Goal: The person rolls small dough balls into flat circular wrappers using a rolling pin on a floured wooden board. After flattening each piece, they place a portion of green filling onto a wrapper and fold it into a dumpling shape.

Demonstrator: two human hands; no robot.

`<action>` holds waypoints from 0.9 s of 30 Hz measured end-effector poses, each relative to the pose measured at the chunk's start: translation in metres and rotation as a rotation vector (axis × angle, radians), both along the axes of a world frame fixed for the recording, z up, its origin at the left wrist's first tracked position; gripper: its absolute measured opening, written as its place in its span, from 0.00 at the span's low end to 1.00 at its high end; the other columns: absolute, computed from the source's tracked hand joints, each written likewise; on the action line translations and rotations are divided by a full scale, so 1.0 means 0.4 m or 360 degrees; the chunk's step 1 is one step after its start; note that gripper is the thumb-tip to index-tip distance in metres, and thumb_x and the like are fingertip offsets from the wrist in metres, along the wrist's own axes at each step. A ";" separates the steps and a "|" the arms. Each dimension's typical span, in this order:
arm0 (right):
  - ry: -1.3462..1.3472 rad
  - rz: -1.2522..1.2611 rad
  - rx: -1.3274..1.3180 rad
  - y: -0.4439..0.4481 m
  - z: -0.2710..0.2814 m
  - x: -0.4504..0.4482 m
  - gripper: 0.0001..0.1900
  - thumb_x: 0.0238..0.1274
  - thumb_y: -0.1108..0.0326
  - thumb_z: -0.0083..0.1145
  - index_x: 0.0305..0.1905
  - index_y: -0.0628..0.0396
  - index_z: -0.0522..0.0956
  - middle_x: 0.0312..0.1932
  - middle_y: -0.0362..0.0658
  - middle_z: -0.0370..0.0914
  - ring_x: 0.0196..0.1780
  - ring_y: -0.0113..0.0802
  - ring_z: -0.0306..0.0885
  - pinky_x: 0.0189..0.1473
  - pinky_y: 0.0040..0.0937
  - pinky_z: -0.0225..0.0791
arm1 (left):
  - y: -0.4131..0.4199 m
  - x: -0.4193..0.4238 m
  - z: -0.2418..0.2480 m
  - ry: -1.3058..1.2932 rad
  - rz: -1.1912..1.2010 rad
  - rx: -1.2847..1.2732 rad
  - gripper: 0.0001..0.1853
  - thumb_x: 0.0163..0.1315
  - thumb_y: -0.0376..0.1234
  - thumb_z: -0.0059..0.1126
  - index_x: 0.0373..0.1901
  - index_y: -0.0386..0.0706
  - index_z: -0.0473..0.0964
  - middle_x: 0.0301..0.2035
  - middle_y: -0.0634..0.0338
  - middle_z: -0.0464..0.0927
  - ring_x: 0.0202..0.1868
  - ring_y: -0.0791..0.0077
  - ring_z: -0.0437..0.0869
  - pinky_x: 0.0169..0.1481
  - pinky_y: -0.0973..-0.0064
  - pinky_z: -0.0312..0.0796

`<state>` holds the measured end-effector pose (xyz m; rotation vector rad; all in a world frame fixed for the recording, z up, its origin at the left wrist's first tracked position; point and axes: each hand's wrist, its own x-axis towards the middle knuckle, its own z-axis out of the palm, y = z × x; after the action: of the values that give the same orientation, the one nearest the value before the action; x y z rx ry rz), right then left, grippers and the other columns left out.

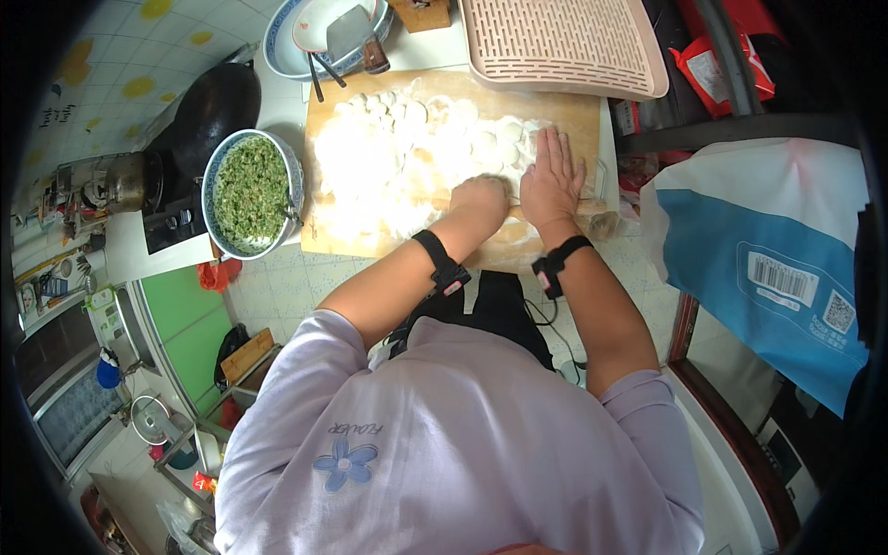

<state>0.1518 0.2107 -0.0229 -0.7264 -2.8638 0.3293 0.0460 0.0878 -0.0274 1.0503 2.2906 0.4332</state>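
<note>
My right hand (553, 173) lies flat, its fingers stretched forward and slightly apart. Under its heel runs a wooden rolling pin (591, 207), which shows on both sides of the hand. Just left of it, my left hand (480, 200) is curled, knuckles up, close to a patch of white dough; its fingertips are hidden. Both hands rest over a floury wooden board (581, 114). Round dough wrappers (510, 130) lie beyond my hands. Small dough pieces (378, 105) sit at the board's far left, and glare washes out the area nearby.
A bowl of chopped green filling (250, 191) stands left of the board, near a dark wok (220, 114). Behind are a large bowl (281, 52) with a cleaver (350, 35) across it and a slotted plastic tray (562, 41). A blue-and-white bag (707, 229) hangs at right.
</note>
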 end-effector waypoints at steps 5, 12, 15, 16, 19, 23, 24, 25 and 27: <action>-0.0165 0.0094 0.0065 -0.057 0.069 0.087 0.31 0.64 0.65 0.52 0.73 0.51 0.69 0.78 0.39 0.62 0.82 0.38 0.55 0.79 0.59 0.45 | -0.061 -0.025 0.034 -0.0438 0.0265 0.0232 0.10 0.61 0.32 0.58 0.38 0.35 0.82 0.41 0.39 0.84 0.47 0.45 0.86 0.54 0.56 0.77; -0.0015 -0.0033 0.0033 -0.039 0.114 -0.034 0.32 0.61 0.65 0.54 0.73 0.52 0.69 0.79 0.41 0.61 0.82 0.41 0.55 0.78 0.57 0.45 | -0.041 -0.011 -0.010 -0.0069 0.0072 0.0108 0.15 0.65 0.40 0.56 0.42 0.38 0.83 0.41 0.45 0.84 0.48 0.47 0.85 0.57 0.58 0.76; 0.0045 0.0028 -0.0025 -0.029 0.101 -0.055 0.32 0.62 0.64 0.55 0.73 0.52 0.68 0.79 0.41 0.60 0.82 0.42 0.54 0.78 0.57 0.46 | -0.028 -0.027 0.001 -0.0088 0.0129 0.0269 0.12 0.62 0.36 0.58 0.40 0.38 0.82 0.40 0.43 0.84 0.46 0.45 0.84 0.53 0.57 0.76; 0.0044 0.0109 -0.0077 -0.042 0.104 -0.021 0.32 0.62 0.64 0.55 0.73 0.51 0.68 0.79 0.41 0.61 0.82 0.42 0.54 0.78 0.57 0.46 | -0.043 -0.030 0.012 -0.0150 0.0157 0.0336 0.11 0.62 0.35 0.59 0.39 0.38 0.82 0.40 0.43 0.84 0.45 0.45 0.85 0.52 0.56 0.76; -0.0325 0.0185 -0.0184 -0.086 0.097 0.096 0.32 0.65 0.65 0.54 0.75 0.52 0.66 0.79 0.45 0.60 0.81 0.44 0.55 0.76 0.58 0.47 | -0.097 -0.043 0.034 -0.0505 0.0445 0.0294 0.08 0.60 0.32 0.60 0.37 0.37 0.81 0.38 0.43 0.84 0.43 0.46 0.85 0.49 0.56 0.75; -0.0159 0.0239 0.0034 -0.087 0.049 0.102 0.32 0.66 0.64 0.55 0.75 0.52 0.66 0.79 0.45 0.60 0.81 0.45 0.55 0.76 0.58 0.48 | -0.119 -0.036 0.007 -0.0543 0.0216 -0.0002 0.09 0.61 0.32 0.57 0.36 0.35 0.80 0.36 0.43 0.83 0.42 0.47 0.85 0.48 0.57 0.75; -0.0123 0.0216 0.0084 -0.069 0.030 0.059 0.32 0.65 0.63 0.55 0.74 0.51 0.67 0.78 0.45 0.61 0.81 0.45 0.56 0.76 0.57 0.48 | -0.114 -0.025 -0.004 -0.0122 0.0056 0.0367 0.08 0.62 0.33 0.55 0.35 0.37 0.80 0.34 0.45 0.82 0.41 0.48 0.84 0.48 0.58 0.76; 0.0011 0.0226 0.0208 -0.055 0.013 0.019 0.32 0.65 0.63 0.56 0.74 0.51 0.67 0.77 0.45 0.62 0.80 0.45 0.56 0.76 0.57 0.48 | -0.104 -0.024 -0.016 0.0032 0.0061 0.0387 0.08 0.62 0.33 0.55 0.34 0.38 0.80 0.34 0.45 0.82 0.41 0.47 0.84 0.48 0.57 0.76; 0.0117 0.0063 0.0064 -0.027 -0.016 -0.047 0.31 0.65 0.60 0.58 0.73 0.50 0.69 0.76 0.44 0.64 0.80 0.44 0.57 0.77 0.56 0.47 | -0.078 -0.022 -0.031 0.0271 0.0049 0.0246 0.09 0.63 0.35 0.53 0.31 0.39 0.79 0.33 0.45 0.82 0.40 0.46 0.84 0.48 0.56 0.76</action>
<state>0.1329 0.1999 -0.0293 -0.6376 -2.8101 0.2966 0.0371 0.0567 -0.0400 1.1677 2.4579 0.5603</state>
